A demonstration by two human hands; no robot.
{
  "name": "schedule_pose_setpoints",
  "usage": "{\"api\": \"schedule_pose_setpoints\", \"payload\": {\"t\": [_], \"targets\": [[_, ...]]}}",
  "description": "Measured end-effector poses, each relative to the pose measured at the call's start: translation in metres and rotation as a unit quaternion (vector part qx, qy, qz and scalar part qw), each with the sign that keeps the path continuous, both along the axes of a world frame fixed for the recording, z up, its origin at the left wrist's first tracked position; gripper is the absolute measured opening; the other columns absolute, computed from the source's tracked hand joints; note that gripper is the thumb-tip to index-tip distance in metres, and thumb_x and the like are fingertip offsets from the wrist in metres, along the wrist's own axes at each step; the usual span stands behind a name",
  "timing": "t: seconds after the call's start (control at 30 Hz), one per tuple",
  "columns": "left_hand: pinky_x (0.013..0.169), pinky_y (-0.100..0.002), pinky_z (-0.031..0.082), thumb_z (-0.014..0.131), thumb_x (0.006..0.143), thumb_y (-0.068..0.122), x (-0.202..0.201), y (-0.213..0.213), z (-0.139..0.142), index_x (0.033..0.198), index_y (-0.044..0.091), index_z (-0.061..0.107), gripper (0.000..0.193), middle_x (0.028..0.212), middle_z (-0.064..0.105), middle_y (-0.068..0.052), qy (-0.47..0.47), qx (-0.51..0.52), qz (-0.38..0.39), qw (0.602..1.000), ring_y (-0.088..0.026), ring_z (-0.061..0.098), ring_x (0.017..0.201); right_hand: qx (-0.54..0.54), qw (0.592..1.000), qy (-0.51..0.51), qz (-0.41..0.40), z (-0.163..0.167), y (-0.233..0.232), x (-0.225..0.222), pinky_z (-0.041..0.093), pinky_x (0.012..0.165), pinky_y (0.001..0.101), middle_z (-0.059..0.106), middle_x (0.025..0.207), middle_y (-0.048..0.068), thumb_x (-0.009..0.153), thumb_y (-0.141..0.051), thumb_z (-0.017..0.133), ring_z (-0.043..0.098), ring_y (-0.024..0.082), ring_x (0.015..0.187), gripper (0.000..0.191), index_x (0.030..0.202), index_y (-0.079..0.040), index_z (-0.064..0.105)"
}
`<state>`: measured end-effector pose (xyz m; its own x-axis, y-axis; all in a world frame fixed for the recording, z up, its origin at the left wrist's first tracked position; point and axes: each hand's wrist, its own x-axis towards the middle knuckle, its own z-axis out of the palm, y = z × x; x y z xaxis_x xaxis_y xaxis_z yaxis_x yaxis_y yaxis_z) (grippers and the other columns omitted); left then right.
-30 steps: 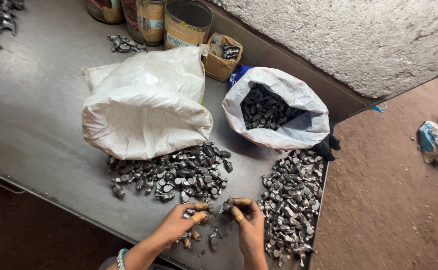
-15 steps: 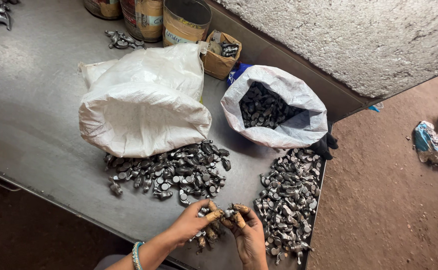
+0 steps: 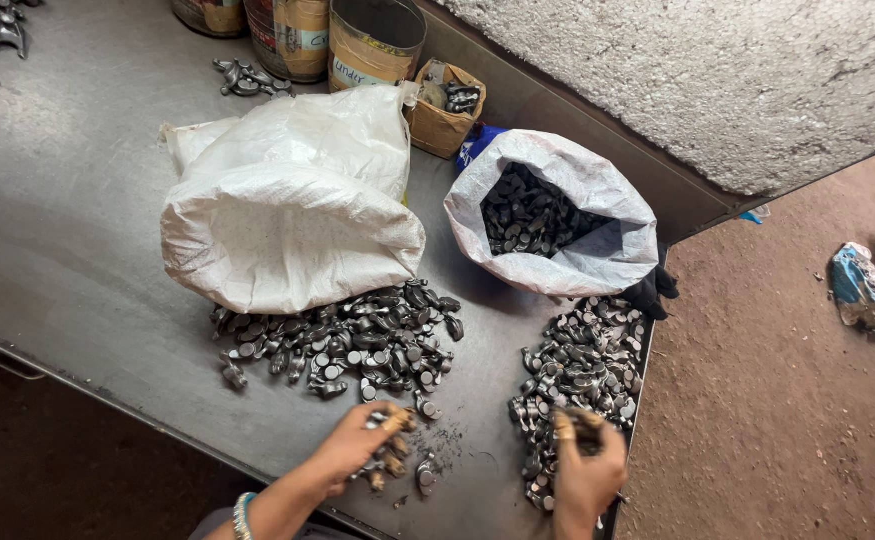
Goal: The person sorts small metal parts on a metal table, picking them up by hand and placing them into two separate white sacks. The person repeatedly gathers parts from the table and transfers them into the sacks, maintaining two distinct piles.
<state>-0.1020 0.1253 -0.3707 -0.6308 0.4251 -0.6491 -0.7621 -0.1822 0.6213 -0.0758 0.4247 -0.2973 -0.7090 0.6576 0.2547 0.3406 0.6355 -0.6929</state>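
The small dark metal parts are lying in two loose heaps on the grey metal table: a left heap spilling from under the mouth of a closed white sack, and a right heap running along the table's edge below an open white sack that is holding more of the same pieces.

The right heap is sitting right at the table's rim, so a sweeping motion there could push pieces off onto the dirt floor. The parts are small and rounded, so they could also slip out of a loose grasp or roll when the pile is disturbed, and the two heaps could get mixed where stray pieces are lying between them.

The left hand is curling over a few parts at the near fringe of the left heap, fingers bent and partly closed around them; how many it is gripping cannot be told. The right hand is pressing into the near end of the right heap with fingers bent down among the pieces, and whether it is clasping anything is hidden.

Farther back, cylindrical tins and a small cardboard box are standing against the wall.
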Motion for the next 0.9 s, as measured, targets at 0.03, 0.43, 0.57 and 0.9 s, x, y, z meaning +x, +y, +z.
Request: {"api": "schedule_pose_setpoints", "payload": {"t": [0.03,0.43,0.57,0.9], "targets": [[0.034,-0.031,0.045,0.062,0.099,0.028,-0.001,-0.005,0.004,0.123,0.012,0.063,0.029,0.081,0.074,-0.009,-0.005,-0.024,0.018,1.000,-0.019,0.071,0.056,0.086,0.996,-0.007,0.000,0.007,-0.002,-0.002,0.055,0.068,0.0320,0.069,0.097,0.010,0.081,-0.023,0.085,0.065,0.020,0.083,0.029,0.103,-0.006,0.076],[0.045,-0.034,0.050,0.078,0.086,0.024,-0.004,-0.042,0.055,0.130,0.022,0.070,0.045,0.065,0.072,-0.009,0.219,-0.314,0.013,0.924,-0.017,0.062,0.045,-0.039,0.942,-0.147,0.301,-0.024,-0.123,-0.027,0.052,0.080,0.0323,0.070,0.095,0.004,0.069,-0.013,0.091,0.063,0.019,0.090,0.048,0.110,-0.009,0.067],[0.062,-0.039,0.056,0.081,0.086,0.028,-0.008,-0.038,0.052,0.128,0.017,0.071,0.045,0.080,0.076,-0.016,0.387,-0.361,0.038,0.848,-0.028,0.072,0.065,-0.422,0.853,-0.063,0.301,-0.052,-0.085,-0.030,0.056,0.078,0.0267,0.073,0.095,0.004,0.078,-0.009,0.087,0.068,0.015,0.085,0.041,0.114,-0.002,0.068],[0.070,-0.041,0.056,0.083,0.081,0.028,-0.008,-0.003,0.020,0.123,0.007,0.070,0.049,0.088,0.076,-0.020,0.421,-0.328,0.014,0.845,-0.034,0.073,0.075,-0.801,0.576,0.089,0.135,-0.110,-0.021,0.022,0.057,0.076,0.0426,0.074,0.103,0.010,0.082,-0.014,0.071,0.070,0.025,0.089,0.034,0.116,-0.014,0.064]]}}
